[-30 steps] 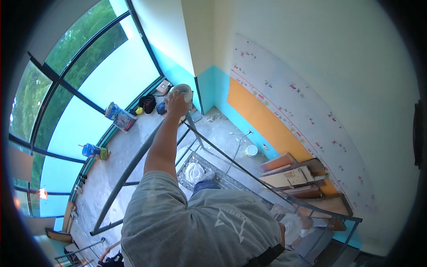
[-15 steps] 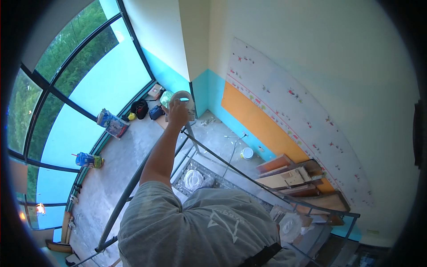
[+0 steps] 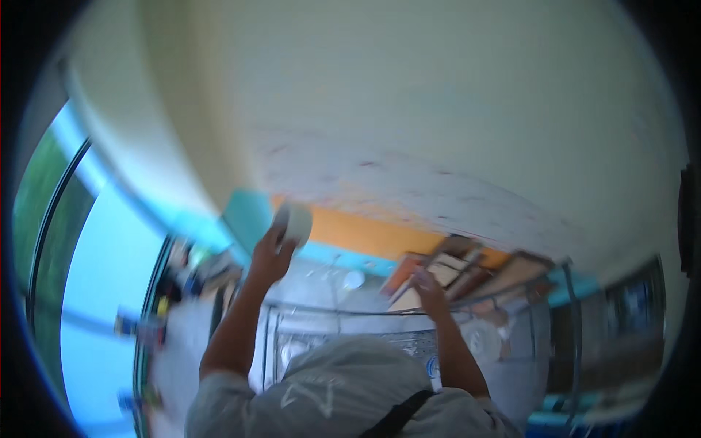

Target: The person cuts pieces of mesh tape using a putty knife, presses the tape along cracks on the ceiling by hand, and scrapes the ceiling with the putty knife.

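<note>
A wide off-white roll of tape [image 3: 296,223] is gripped in my left hand [image 3: 272,255], raised in front of me left of the middle. My fingers wrap its lower left side. My right hand [image 3: 429,288] is up on the right, in front of the stacked boards. Motion smears its fingers, and I cannot make out whether the thin dark edge beside them belongs to something held. Both forearms reach forward over the dark metal rail [image 3: 350,313] of a scaffold.
Wooden boards and panels [image 3: 467,274] lean by the orange and blue wall. A white bucket [image 3: 353,279] stands on the floor below. Bags and containers [image 3: 150,328] sit along the windows at left. Scaffold posts [image 3: 573,314] rise at right.
The view has swung right and blurred. The left hand, still holding the roll, is now before the wall corner. My right hand has come into sight.
</note>
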Demonstrator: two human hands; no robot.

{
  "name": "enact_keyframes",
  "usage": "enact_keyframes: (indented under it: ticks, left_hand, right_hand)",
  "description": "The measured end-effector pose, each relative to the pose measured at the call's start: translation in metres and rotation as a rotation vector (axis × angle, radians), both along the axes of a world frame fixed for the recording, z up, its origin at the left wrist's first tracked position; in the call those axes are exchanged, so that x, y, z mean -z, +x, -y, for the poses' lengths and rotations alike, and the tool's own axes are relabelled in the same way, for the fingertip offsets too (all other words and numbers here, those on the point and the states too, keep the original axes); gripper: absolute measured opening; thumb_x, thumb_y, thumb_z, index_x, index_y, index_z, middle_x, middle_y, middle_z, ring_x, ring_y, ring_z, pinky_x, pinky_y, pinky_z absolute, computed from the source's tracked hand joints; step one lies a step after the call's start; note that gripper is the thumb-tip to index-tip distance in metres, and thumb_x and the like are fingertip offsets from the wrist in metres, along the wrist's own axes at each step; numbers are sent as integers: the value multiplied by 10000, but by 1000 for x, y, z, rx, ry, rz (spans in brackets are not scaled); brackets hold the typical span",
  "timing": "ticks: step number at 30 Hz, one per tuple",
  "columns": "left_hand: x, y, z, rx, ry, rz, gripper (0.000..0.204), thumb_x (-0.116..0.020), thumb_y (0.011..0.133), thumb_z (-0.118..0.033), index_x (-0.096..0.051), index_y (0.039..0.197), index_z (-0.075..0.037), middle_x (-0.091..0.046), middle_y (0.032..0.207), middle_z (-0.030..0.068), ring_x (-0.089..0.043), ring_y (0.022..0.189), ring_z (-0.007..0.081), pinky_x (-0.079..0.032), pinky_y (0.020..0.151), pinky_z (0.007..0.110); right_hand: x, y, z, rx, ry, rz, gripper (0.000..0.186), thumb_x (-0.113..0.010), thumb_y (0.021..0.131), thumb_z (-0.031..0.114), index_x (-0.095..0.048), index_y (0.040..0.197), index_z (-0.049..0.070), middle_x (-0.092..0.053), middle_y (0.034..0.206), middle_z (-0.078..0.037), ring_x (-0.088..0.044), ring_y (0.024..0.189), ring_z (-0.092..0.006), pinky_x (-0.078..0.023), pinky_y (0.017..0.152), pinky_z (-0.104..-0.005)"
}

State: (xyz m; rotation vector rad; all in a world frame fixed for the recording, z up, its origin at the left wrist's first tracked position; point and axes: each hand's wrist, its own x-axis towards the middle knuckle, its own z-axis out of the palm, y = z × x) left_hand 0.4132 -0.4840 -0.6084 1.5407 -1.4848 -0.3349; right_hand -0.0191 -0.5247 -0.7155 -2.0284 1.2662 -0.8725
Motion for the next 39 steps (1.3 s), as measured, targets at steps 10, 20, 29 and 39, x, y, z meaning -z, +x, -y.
enact_keyframes:
  ticks: [10, 20, 29, 39]
  left_hand:
    - [12, -179, -2, 867, 287, -92, 379, -721, 831, -204, -631, 1116, 29, -688, 992, 218, -681, 948, 340, -526, 839, 402]
    - [-3, -253, -6, 1260, 142, 321, 807, -835, 735, -397, -512, 1355, 7, -608, 1229, 255, -599, 1131, 403, -475, 976, 443]
    - [-12, -287, -24, 1373, 180, 350, 818, -881, 679, -354, -528, 1355, -57, -593, 1244, 197, -579, 1129, 351, -472, 968, 444]
    - [-19, -291, -16, 1340, 57, 97, 722, -883, 680, -291, -572, 1280, -38, -604, 1215, 154, -590, 1147, 320, -470, 990, 411]
  right_hand:
    - [-93, 34, -56, 133, 214, 99, 897, -641, 872, 613, -371, 1468, 0, -532, 1354, -252, -555, 1234, -331, -438, 1024, -385]
    - [-108, 2, -142, 601, 140, 96, 612, -512, 990, 417, -477, 1346, -79, -591, 1234, -282, -567, 1170, -412, -433, 1010, -433]
    - [-91, -8, -189, 841, -40, -15, 818, -738, 850, 430, -406, 1400, -75, -499, 1377, -281, -520, 1257, -408, -410, 1067, -424]
    - [-102, -32, -196, 493, 510, 1655, 537, -409, 1036, 476, -485, 1334, 35, -579, 1270, -147, -604, 1127, -286, -542, 884, -476]
